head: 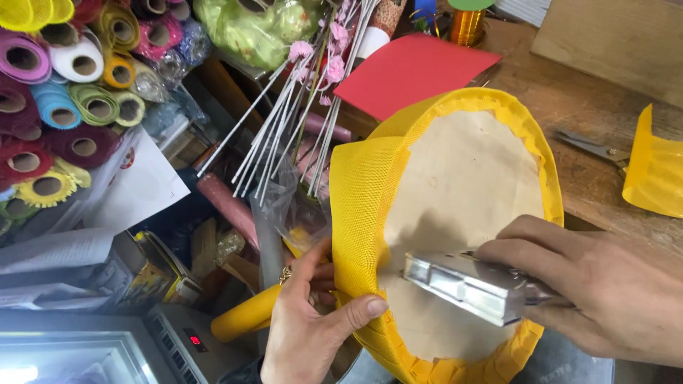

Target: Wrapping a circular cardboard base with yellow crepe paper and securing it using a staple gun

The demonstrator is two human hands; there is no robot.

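The yellow mesh (pixel 363 213) is pinched by the left hand (pixel 313 320), kept taut for the metal stapler (pixel 469 284) gripped in the right hand (pixel 597 284).

My left hand (pixel 309 323) comes up from below, thumb hooked forward and fingers curled behind in a pinch, a ring on one finger. My right hand (pixel 590 284) reaches in from the right, palm down, fingers closed in a grip.

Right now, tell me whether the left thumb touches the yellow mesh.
Touching: the head view shows the left hand with its thumb pressed on the yellow mesh edge.
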